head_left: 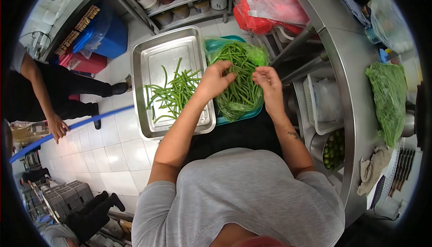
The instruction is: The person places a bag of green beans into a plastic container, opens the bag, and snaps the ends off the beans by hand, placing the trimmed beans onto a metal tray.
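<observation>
A clear green plastic bag (256, 54) full of green beans (240, 89) lies open on a teal tray (234, 38) in front of me. My left hand (216, 80) is over the left part of the bag's beans, its fingers bent and its thumb apart from them. At the bag's right edge, my right hand (269, 82) has its fingertips drawn together; anything between them is too small to make out. To the left sits a deep metal pan (150, 51), where a loose heap of green beans (177, 89) covers part of the bottom.
A steel counter (342, 67) runs along my right, with a bagged leafy vegetable (387, 98) and a cloth (374, 168) on it. Below it are a white basket (315, 107) and small green fruits (334, 150). Another person's hand (57, 127) is at left, near a blue pole (99, 115).
</observation>
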Available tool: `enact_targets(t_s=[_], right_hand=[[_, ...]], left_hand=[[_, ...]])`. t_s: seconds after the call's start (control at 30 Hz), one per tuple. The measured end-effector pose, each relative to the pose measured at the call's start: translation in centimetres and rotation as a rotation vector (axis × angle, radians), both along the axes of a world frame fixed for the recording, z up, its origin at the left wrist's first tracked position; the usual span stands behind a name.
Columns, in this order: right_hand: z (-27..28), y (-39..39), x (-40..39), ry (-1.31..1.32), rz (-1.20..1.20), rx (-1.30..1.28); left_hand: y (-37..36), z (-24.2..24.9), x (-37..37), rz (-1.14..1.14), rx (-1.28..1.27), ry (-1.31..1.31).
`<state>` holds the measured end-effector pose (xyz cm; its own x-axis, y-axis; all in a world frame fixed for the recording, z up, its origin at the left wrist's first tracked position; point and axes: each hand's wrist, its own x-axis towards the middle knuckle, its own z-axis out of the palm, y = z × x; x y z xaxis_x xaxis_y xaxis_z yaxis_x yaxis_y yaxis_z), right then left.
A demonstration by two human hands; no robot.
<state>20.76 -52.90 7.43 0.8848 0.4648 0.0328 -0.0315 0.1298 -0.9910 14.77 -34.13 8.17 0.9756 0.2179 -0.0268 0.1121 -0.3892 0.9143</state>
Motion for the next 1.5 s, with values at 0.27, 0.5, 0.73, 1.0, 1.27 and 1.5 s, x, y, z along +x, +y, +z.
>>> enact_targets(t_s=[0.27,0.5,0.73,1.0,1.27,1.5], right_hand=[[-0.1,3.5,-1.0,-0.114,0.327,-0.290],[-0.3,2.7,0.5,0.091,0.531,-0.214],[0.7,2.6,1.0,0.118,0.532,-0.388],[-0.8,2.3,1.6,-0.416,0.378,-0.606],[2.9,2.1,1.6,-0.542,0.463,-0.917],[2.7,1.9,2.1,-0.597,0.584,-1.037]], left_hand=[[0.6,3.3,0.6,-0.003,-0.314,0.104],[0.6,2.2,0.7,-0.059,-0.387,0.050],[1.0,2.9,0.9,-0.072,-0.363,0.101],[1.7,2.3,1.1,-0.235,0.395,-0.236],[0.1,3.1,0.3,-0.302,0.634,-0.174],[-0.5,2.4,0.6,-0.233,0.852,-0.347]])
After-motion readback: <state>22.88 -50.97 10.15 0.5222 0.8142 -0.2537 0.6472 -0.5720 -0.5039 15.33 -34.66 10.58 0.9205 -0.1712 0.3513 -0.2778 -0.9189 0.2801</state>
